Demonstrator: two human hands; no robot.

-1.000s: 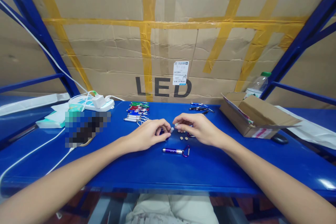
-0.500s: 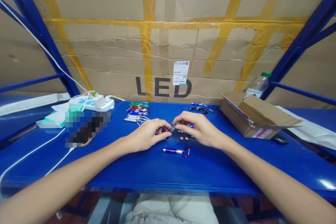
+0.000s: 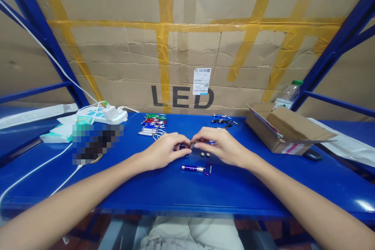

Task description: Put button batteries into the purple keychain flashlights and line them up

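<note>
My left hand is closed, with thumb and fingers around a small blue-purple penlight, which the fingers mostly cover. My right hand meets it from the right, its thumb and forefinger pinching a small silvery piece at the left fingertips. Whether that piece is joined to the penlight I cannot tell. Two button cells lie just under my right hand. Nearer to me lies a purple penlight with a carabiner clip. More blue parts show partly behind my right fingers.
Penlights in several colours lie in a row at the back left, and darker ones at the back right. An open carton stands at right, before a bottle. A power strip and a blurred-out object are at left.
My right hand has shifted slightly, and its fingertips now cover more of the silvery piece. Fewer button cells show beside it. My left hand and the purple penlight stay put.
</note>
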